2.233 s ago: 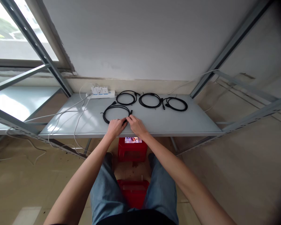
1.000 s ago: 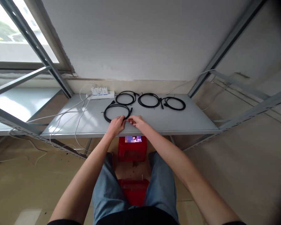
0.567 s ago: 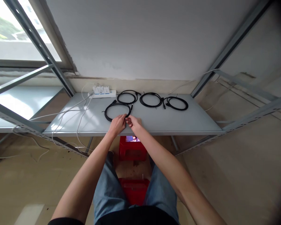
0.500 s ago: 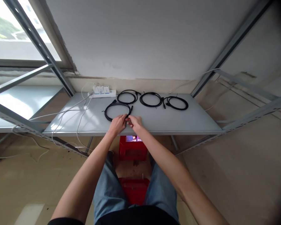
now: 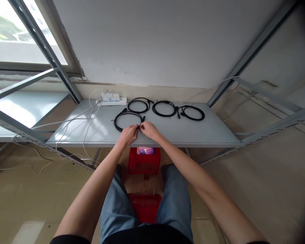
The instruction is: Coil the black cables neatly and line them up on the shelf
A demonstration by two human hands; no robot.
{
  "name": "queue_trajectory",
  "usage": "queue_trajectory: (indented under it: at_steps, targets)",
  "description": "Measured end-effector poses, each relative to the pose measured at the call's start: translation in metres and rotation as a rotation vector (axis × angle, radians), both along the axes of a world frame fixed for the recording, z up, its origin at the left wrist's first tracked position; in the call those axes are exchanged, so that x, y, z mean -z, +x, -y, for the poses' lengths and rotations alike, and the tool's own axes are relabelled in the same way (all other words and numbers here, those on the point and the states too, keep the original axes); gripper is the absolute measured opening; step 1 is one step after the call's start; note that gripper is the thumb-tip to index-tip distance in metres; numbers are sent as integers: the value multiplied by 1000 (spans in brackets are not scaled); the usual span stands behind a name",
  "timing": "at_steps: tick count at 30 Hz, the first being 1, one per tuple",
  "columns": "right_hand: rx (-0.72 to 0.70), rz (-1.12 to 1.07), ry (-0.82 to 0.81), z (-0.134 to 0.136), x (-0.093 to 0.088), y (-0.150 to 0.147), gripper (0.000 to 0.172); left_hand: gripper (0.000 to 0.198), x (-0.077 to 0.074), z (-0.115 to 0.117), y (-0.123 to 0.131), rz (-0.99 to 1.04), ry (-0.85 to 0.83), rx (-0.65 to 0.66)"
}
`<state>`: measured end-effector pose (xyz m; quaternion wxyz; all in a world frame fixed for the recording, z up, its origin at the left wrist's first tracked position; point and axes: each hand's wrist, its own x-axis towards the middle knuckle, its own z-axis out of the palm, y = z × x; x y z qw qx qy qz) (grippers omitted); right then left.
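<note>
A coiled black cable (image 5: 118, 117) lies on the grey shelf (image 5: 193, 134), close to its front edge. My left hand (image 5: 128, 134) is closed on the front right part of this coil. Right beside it, my right hand (image 5: 148, 129) has its fingers pinched together at the same spot of the coil; what exactly they grip is too small to make out. Behind the hands lie three more black coils: one at the back (image 5: 138, 112), one in the middle (image 5: 164, 115) and one on the right (image 5: 197, 118).
A white power strip (image 5: 122, 101) with plugs stands at the back left, and white cords (image 5: 87, 125) run from it over the front edge. Metal posts (image 5: 63, 81) frame the shelf. Under it is a red stool (image 5: 144, 166) with a lit screen (image 5: 148, 150).
My right hand has turned and shifted slightly up, its fingers now pinched at the coil. My left hand has stayed nearly in place on the cable.
</note>
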<state>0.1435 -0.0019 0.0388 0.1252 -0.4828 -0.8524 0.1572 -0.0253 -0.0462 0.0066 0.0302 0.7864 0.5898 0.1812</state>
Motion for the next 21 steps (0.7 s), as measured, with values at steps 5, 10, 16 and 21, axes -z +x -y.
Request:
queue_trajectory:
  at_steps: [5,10,16,21]
  targets:
    - [-87,-12,139,0,12,8,19,28,0,0,0,22,-11,0]
    - [-140,-1,243,4,27,12,19,29,0,0,0,42,-4,-15]
    - [-124,37,305,8,34,12,21,37,1,0,0,49,17,0]
    - [-78,-5,341,11,31,13,24,35,3,-1,-1,25,19,-38]
